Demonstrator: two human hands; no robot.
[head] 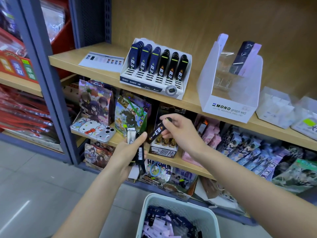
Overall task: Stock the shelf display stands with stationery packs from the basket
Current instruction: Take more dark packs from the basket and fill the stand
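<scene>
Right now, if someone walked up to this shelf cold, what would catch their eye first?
The two hands at centre: the right hand pinches a black pack, and the left hand grips a small stack of packs beside it. Above, on the top shelf, a white display stand holds rows of navy and black packs, with a nearly empty MONO stand to its right. Below, a pale basket holds more packs.

Open air above the wooden shelf (68,60), a clear drop onto both stands. The lead-case stand (151,81) shows bare front slots; the MONO stand (229,107) has room left of its two packs (243,55).
</scene>
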